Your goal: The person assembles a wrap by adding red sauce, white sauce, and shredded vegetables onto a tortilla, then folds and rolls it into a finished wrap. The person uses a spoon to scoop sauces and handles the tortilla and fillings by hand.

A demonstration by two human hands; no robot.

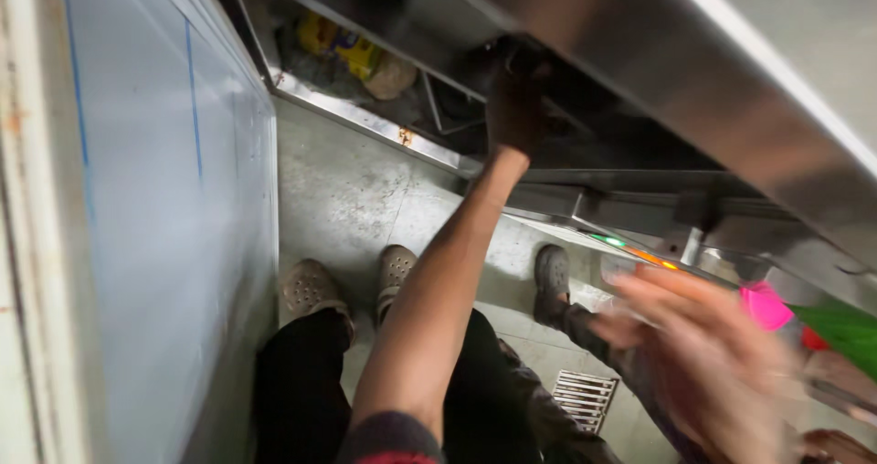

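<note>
hands apart – left hand (514, 108) under steel counter edge (585, 39), right hand (703, 354) blurred

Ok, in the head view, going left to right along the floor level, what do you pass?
Pale panel with blue lines → tan perforated clog → second tan clog → dark clog → floor drain grate → blurred right hand.

Grey concrete floor (347, 190), 3 perforated clogs (311, 288) standing on it, metal drain grate (585, 398) set in it
</note>
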